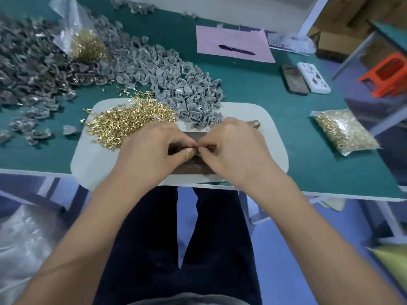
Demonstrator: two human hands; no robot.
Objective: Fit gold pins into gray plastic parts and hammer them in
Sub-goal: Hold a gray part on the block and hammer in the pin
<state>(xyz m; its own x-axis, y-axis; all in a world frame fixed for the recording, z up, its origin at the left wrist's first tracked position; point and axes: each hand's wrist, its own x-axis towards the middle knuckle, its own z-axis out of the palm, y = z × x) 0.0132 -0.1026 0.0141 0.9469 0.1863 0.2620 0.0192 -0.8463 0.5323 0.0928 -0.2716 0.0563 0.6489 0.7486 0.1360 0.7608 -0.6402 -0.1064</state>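
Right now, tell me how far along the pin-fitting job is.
Done: the darker heap at far left shows gold pins among its parts, so it looks like finished pieces. In hand: left hand and right hand pinch something small together over the dark block. Left: the gray parts pile, loose gold pins and a sealed pin bag.

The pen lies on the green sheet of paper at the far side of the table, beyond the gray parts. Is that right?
Not quite. In the head view the pen lies on a pink sheet of paper, not a green one; the green is the table itself. The rest holds: it sits at the far side, beyond the gray parts.
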